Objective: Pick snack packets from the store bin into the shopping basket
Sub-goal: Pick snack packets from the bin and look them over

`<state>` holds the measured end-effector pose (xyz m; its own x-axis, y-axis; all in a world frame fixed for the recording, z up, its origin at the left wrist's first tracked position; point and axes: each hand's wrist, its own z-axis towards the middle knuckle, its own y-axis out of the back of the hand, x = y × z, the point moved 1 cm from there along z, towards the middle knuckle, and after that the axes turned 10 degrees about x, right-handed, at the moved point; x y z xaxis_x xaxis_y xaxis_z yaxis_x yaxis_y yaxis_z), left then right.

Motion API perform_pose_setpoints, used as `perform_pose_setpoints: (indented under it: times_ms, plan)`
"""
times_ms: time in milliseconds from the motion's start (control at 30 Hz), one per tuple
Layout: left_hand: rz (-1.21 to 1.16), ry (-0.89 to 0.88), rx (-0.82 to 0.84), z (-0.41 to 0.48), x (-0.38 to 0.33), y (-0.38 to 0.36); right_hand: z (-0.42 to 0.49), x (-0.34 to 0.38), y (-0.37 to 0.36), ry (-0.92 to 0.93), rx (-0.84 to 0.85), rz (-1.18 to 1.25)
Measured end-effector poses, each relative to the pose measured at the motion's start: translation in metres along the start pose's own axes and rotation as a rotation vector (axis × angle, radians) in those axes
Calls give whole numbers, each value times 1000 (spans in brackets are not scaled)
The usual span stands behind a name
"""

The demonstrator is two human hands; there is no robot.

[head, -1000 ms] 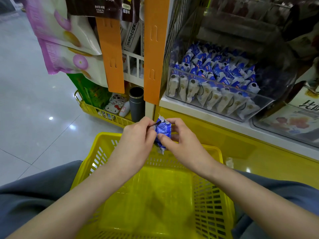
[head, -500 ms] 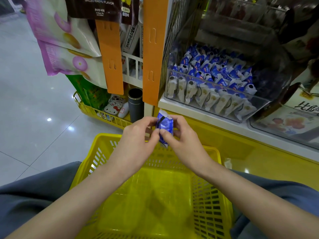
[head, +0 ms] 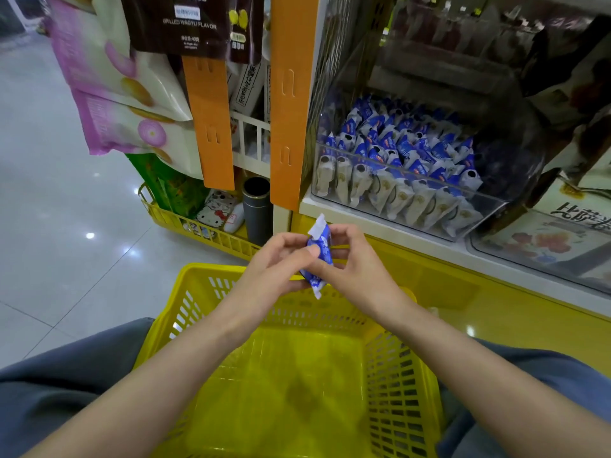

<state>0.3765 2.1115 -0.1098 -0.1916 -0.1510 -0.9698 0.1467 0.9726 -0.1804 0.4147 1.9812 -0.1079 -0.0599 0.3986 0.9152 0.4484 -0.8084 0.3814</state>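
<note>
Snack packet (head: 324,249): one, blue with white crimped ends, standing nearly upright with one white end on top. You hold it in both hands above the far rim of the shopping basket (head: 403,391), so it is not inside.

Left hand (head: 277,269): your thumb presses on the packet's blue front and your fingers curl against its left side. It pinches the packet.

Right hand (head: 360,272): your fingers curl round the packet's right side, with the fingertips at its upper part. It also grips the packet.

Shopping basket: yellow plastic with slotted walls. It sits close in front of you, with your grey trouser legs (head: 66,391) at either side. No packet shows on its floor.

Store bin (head: 496,206): clear plastic, on the white shelf ledge (head: 380,226) beyond your right hand, near the ledge's left end. It holds many packets (head: 400,150) of the same blue and white kind, standing in rows against its front wall.

Second clear bin (head: 545,252): just beside the first, toward the right edge of the ledge. You cannot tell its contents.

Shelf base (head: 496,309): a yellow panel under the ledge.

Orange strips (head: 291,94): two, hanging at the shelf's left corner.

Hanging bags (head: 109,77): pink and white, to the left of the strips, with a dark bag (head: 185,24) above them.

Low yellow rack (head: 198,226): beyond the basket's far left corner, holding a dark tube (head: 256,209) and a white cartoon-cat item (head: 211,214).

Floor (head: 49,209): pale glossy tiles on your left.
</note>
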Motion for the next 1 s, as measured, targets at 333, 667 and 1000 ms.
perform_pose_setpoints:
  times_ms: [333,667,1000]
  plan:
    - [-78,-26,-220,9,-7,0,-1,11,-1,58,-4,-10]
    - [-325,-16,-124,16,-17,6,5,20,14,51,-28,301]
    - [110,-194,-124,26,-37,13,4,27,17,138,-24,52]
